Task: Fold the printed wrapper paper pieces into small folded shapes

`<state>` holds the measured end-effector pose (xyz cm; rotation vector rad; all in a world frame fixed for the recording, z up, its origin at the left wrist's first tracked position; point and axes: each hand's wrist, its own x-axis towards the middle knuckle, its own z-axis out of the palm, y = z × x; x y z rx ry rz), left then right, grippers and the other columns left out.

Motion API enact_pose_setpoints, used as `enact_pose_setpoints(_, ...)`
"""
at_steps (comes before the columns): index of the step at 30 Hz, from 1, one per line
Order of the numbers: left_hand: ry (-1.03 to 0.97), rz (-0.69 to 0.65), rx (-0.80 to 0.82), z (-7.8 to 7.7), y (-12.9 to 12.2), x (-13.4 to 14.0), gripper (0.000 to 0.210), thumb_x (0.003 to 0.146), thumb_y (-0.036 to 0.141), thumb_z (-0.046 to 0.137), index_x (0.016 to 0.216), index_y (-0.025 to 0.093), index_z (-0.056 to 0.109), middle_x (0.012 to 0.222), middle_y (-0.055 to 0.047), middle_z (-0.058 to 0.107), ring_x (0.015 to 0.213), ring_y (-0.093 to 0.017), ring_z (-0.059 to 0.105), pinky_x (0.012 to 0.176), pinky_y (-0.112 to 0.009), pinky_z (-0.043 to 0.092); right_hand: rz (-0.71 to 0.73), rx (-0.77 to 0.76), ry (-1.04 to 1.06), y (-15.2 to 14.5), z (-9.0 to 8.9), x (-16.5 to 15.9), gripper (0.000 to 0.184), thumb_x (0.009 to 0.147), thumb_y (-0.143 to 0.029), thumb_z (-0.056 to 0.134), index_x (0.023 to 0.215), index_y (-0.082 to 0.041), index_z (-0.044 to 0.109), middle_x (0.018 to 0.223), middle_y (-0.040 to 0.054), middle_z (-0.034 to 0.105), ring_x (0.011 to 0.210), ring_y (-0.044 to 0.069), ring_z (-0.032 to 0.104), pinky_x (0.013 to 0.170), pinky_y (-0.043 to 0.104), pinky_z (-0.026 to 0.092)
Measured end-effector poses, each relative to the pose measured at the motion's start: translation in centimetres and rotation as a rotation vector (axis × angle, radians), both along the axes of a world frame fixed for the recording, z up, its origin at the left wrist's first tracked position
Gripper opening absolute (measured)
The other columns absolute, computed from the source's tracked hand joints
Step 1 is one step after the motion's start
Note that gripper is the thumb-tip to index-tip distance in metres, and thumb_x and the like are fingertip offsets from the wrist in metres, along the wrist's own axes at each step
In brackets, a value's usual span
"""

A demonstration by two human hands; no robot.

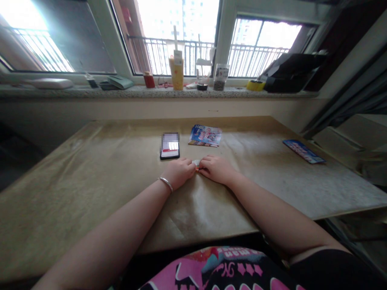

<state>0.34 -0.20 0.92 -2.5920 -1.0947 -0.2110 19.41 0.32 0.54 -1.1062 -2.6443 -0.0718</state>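
Observation:
My left hand (180, 171) and my right hand (216, 167) meet at the middle of the table, fingers closed. Between them they pinch a small piece of paper (196, 162), pale on top with a bit of orange at its lower edge. Most of it is hidden under the fingers, so its full shape cannot be made out. A silver bangle (166, 184) circles my left wrist. Just beyond my left hand lies a phone (169, 146) with its screen lit. Past my right hand is a small stack of blue printed leaflets (206, 135).
Another blue leaflet (304, 151) lies near the right edge of the table (90, 181). Along the windowsill (136, 92) stand a cup of yellow drink (177, 76), a clear cup (221, 76), a red container (149, 79), yellow tape (255, 85) and a black case (290, 72).

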Motion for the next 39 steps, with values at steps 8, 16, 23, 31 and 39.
enact_pose_setpoints(8, -0.014, -0.009, 0.005, 0.0, -0.1, 0.0, 0.021, 0.089, 0.027, 0.048, 0.077, 0.015, 0.062, 0.075, -0.006, 0.062, 0.073, -0.018, 0.056, 0.054, -0.026, 0.037, -0.017, 0.047, -0.040, -0.5, 0.2, -0.5, 0.022, 0.089, -0.031, 0.049, 0.089, -0.017, 0.066, 0.089, 0.0079, 0.066, 0.083, 0.019, 0.055, 0.067, 0.029, 0.037)
enact_pose_setpoints(16, -0.045, -0.083, -0.019, -0.2, 0.2, -0.2, 0.023, 0.089, 0.024, 0.048, 0.074, 0.015, 0.063, 0.075, -0.006, 0.062, 0.076, -0.019, 0.054, 0.064, -0.028, 0.041, 0.019, -0.014, 0.075, 0.0, -0.4, -0.4, 0.018, 0.086, -0.025, 0.052, 0.081, -0.016, 0.067, 0.083, 0.0074, 0.063, 0.080, 0.018, 0.054, 0.072, 0.028, 0.040)
enact_pose_setpoints(23, -0.159, -0.154, -0.172, -0.5, 0.3, -0.7, 0.019, 0.088, 0.020, 0.049, 0.083, 0.016, 0.067, 0.083, -0.006, 0.063, 0.079, -0.016, 0.055, 0.073, -0.027, 0.044, 0.021, -0.095, 0.242, 0.1, -0.9, -0.2, 0.009, 0.078, -0.019, 0.058, 0.076, -0.017, 0.067, 0.079, 0.0045, 0.062, 0.079, 0.016, 0.052, 0.072, 0.025, 0.040)
enact_pose_setpoints(31, -0.138, -0.137, -0.221, 0.2, -0.1, -1.1, 0.020, 0.089, 0.020, 0.049, 0.094, 0.018, 0.068, 0.086, -0.006, 0.066, 0.080, -0.017, 0.060, 0.072, -0.027, 0.046, 0.020, -0.159, 0.293, 0.5, -1.0, 0.1, 0.009, 0.080, -0.018, 0.058, 0.075, -0.016, 0.065, 0.076, 0.0044, 0.061, 0.078, 0.016, 0.052, 0.074, 0.026, 0.040)
enact_pose_setpoints(39, -0.124, -0.136, -0.239, 0.5, -0.2, -1.3, 0.020, 0.088, 0.019, 0.049, 0.090, 0.017, 0.068, 0.084, -0.006, 0.067, 0.080, -0.017, 0.061, 0.072, -0.027, 0.047, -0.019, -0.196, 0.326, 0.7, -1.0, 0.2, 0.008, 0.081, -0.018, 0.061, 0.075, -0.016, 0.066, 0.072, 0.0029, 0.062, 0.074, 0.014, 0.052, 0.069, 0.024, 0.038)
